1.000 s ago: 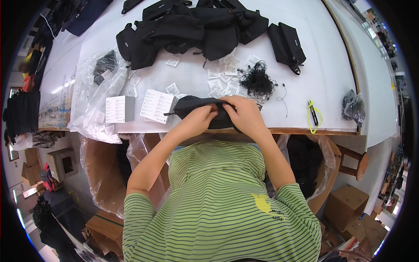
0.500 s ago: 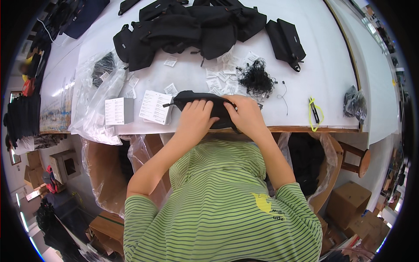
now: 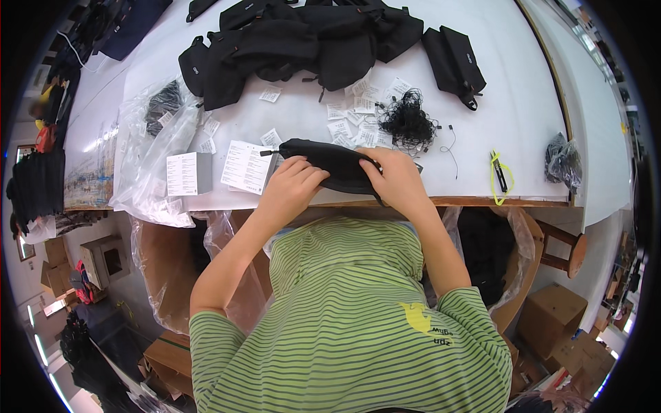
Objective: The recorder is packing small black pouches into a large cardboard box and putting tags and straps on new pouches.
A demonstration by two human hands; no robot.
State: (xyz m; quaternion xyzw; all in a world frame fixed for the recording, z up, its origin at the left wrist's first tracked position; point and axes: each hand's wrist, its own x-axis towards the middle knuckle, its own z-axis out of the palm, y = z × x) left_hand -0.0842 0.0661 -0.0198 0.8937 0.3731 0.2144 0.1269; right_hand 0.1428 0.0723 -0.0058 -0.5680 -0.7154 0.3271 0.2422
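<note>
A small black zippered bag (image 3: 339, 166) is held at the table's front edge, its zipper pull sticking out at the left end. My left hand (image 3: 295, 184) grips its left part, fingers bent over the near side. On the right part, my right hand (image 3: 392, 173) is closed round the fabric with the fingers on top. Two stacks of white printed cards stand left of the bag, the nearer one the card stack (image 3: 246, 167). Beyond the bag lie loose white tags (image 3: 358, 110) and a tangle of black cords (image 3: 407, 122).
A pile of black bags (image 3: 296, 45) covers the far table, with a separate black bag (image 3: 453, 65) to its right. Clear plastic bags (image 3: 155, 151) lie left. A black cutter with a yellow loop (image 3: 498, 175) rests at right. Plastic-lined boxes (image 3: 165, 268) stand under the edge.
My left hand has slid left and nearer along the bag, showing more of its middle. My right hand has shifted slightly right, and the bag has tilted.
</note>
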